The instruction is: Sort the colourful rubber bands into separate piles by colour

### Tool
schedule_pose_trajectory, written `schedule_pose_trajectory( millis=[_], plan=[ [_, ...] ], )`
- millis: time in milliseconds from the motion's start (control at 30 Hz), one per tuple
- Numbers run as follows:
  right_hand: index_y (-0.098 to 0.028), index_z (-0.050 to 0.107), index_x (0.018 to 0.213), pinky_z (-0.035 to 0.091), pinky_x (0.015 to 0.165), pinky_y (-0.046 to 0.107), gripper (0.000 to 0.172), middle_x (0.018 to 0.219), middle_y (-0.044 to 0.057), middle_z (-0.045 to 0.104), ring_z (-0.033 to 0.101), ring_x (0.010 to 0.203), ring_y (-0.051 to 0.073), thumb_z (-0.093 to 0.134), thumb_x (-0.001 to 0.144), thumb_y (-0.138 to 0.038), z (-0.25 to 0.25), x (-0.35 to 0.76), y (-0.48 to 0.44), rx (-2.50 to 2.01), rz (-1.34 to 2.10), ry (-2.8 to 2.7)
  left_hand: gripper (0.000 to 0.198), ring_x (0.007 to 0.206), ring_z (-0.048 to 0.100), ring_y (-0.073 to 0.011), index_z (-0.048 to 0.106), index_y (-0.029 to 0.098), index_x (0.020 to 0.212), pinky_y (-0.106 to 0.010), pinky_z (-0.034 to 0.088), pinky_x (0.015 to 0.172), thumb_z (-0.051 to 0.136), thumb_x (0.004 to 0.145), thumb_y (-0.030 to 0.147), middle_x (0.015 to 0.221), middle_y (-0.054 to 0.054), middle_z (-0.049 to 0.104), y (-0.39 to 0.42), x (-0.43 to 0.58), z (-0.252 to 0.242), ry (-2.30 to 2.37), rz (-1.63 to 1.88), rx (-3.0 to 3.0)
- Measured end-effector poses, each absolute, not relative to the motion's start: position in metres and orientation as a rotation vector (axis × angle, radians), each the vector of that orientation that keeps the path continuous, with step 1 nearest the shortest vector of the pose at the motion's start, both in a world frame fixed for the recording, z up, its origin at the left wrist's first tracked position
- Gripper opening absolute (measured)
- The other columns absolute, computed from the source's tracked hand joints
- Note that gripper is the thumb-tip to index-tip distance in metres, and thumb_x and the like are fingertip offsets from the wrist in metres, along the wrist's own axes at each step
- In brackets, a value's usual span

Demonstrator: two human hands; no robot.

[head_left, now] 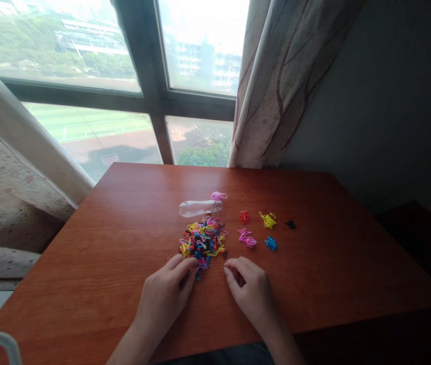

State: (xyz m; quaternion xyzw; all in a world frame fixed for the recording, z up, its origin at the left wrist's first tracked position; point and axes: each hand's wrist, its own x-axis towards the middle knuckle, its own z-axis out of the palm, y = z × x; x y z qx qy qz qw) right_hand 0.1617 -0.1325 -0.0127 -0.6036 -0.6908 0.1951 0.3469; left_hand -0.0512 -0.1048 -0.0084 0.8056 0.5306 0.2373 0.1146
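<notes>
A mixed pile of small coloured rubber bands (203,238) lies on the wooden table in front of me. At its near left edge is my left hand (168,290), fingers bent and thumb close to the index finger among the bands; whatever it pinches is hidden. My right hand (251,286) rests just right of the pile, thumb and fingertips pressed together, and I cannot make out anything in them. A dark band (225,255) lies by its fingertips. To the right sit small colour groups: red bands (245,217), yellow bands (267,220), pink bands (247,238), blue bands (271,244) and black bands (290,224).
Behind the pile a clear plastic bottle (199,208) lies on its side, its mouth to the right. A pink cap with a loop (218,195) is beside it. The table (124,203) reaches to a window flanked by curtains (272,91).
</notes>
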Motion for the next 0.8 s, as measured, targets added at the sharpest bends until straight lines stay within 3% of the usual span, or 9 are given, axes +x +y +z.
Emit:
schedule_pose_trajectory(
  millis=[467, 800],
  plan=[
    [-0.022, 0.063, 0.084, 0.037, 0.063, 0.025, 0.014, 0.072, -0.001, 0.060, 0.057, 0.067, 0.015, 0.053, 0.092, -0.016, -0.011, 0.161, -0.133, -1.577, 0.483, -1.841, 0.012, 0.062, 0.060, -0.0111, 0.067, 0.024, 0.091, -0.020, 0.045, 0.059, 0.055, 0.092, 0.026, 0.077, 0.002, 0.060, -0.106, -0.053, -0.002, 1.465, 0.897, 2.193],
    [-0.022, 0.060, 0.083, 0.036, 0.068, 0.026, 0.015, 0.076, 0.000, 0.061, 0.057, 0.074, 0.017, 0.051, 0.092, -0.014, -0.011, 0.157, -0.138, -1.604, 0.419, -1.918, 0.012, 0.074, 0.065, -0.0151, 0.067, 0.023, 0.090, -0.024, 0.045, 0.064, 0.055, 0.092, 0.023, 0.089, -0.001, 0.068, -0.072, 0.001, 0.031, 1.327, 0.707, 2.319]
  ],
)
